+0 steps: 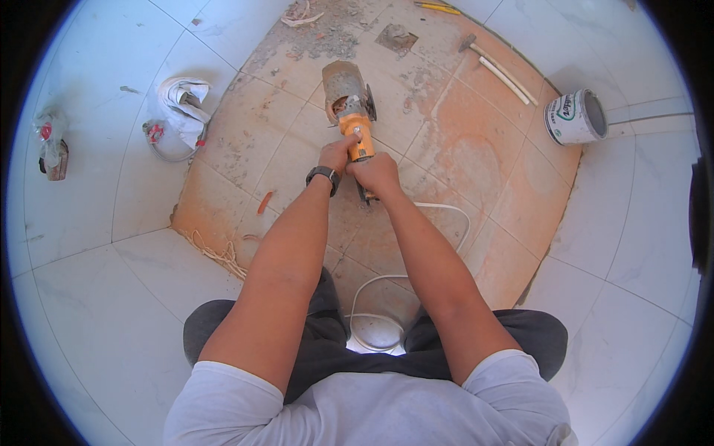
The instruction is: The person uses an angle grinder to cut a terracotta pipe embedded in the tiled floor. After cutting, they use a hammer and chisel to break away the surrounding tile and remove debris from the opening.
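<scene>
Both hands are closed on an orange angle grinder point(355, 134) held out in front of me over the dusty tiles. My left hand point(339, 152), with a dark watch point(324, 175) on its wrist, wraps the left side of the body. My right hand point(376, 175) grips the rear end, just nearer to me. At the far end sits a dusty, grey-brown cylindrical piece point(342, 83), with a dark round edge at its right side. From near the rear, a white cord point(454, 210) curves to the right and back between my legs.
Broken rubble point(327, 44) lies ahead, beside a square hole point(396, 38) in the tiled floor point(439, 167). A hammer point(494, 63) and a paint bucket point(576, 117) lie at the right. White cloth point(182, 104) and a plastic bag point(50, 141) are at the left. Loose string point(216, 256) lies near my left knee.
</scene>
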A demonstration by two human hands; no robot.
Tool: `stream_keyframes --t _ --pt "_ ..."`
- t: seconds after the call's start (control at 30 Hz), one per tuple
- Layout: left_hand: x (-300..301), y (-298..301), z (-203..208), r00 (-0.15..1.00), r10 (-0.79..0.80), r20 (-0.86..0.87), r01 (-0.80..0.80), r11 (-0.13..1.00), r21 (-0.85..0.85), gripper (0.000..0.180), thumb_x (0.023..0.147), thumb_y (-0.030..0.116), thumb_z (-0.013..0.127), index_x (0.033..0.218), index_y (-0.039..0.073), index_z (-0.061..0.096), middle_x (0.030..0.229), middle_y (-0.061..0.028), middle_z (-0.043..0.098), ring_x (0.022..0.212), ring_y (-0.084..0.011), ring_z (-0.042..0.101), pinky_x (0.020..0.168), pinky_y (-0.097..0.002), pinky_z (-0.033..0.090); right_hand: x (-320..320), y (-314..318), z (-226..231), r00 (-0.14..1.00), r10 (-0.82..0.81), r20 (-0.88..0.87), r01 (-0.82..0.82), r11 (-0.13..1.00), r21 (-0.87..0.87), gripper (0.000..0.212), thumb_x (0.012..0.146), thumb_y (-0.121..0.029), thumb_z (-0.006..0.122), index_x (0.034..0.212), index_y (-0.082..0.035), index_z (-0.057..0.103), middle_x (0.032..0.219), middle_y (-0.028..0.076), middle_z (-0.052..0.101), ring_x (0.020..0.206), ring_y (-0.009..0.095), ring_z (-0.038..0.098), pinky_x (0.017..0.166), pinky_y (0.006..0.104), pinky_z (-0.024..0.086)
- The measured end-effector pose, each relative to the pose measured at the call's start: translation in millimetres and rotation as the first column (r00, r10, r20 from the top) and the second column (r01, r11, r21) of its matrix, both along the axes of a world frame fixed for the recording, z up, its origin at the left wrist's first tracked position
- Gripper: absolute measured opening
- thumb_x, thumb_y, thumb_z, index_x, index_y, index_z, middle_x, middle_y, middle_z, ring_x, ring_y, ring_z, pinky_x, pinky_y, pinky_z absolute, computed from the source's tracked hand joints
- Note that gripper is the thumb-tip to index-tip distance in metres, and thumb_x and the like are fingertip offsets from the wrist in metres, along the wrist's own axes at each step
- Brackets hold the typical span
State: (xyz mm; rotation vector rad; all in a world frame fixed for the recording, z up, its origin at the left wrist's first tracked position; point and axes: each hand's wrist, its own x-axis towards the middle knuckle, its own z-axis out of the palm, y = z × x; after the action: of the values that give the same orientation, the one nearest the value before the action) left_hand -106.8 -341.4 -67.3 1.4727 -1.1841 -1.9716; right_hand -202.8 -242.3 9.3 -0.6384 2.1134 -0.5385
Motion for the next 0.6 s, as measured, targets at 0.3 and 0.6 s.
stream_keyframes --t 0.3,0.6 --pt "-1.9 -3.3 -9.0 1.0 0.022 -0.02 -0.022 0.999 0.031 0.062 0.085 0.04 0.081 0.119 -0.01 0.067 0.109 -0.0147 0.072 0.093 -0.0222 0.071 0.083 -0.0356 0.055 -1.9 -4.3 -0.3 1.0 0.005 -0.022 -0.005 1.0 0.02 0.061 0.064 -0.04 0.085 0.101 0.007 0.074 0.104 0.026 0.076 0.099 0.036 0.076 0.084 0.0424 0.061" --pt "1.8 -3.3 -14.8 0.998 -0.001 -0.056 0.004 0.999 0.047 0.063 0.085 0.039 0.081 0.121 -0.01 0.065 0.109 -0.0149 0.072 0.094 -0.0238 0.071 0.084 -0.0361 0.056 0.1 0.4 2.8 0.999 0.03 -0.044 -0.029 0.999 0.018 0.061 0.065 -0.041 0.084 0.102 0.007 0.074 0.106 0.027 0.075 0.101 0.037 0.075 0.086 0.043 0.06"
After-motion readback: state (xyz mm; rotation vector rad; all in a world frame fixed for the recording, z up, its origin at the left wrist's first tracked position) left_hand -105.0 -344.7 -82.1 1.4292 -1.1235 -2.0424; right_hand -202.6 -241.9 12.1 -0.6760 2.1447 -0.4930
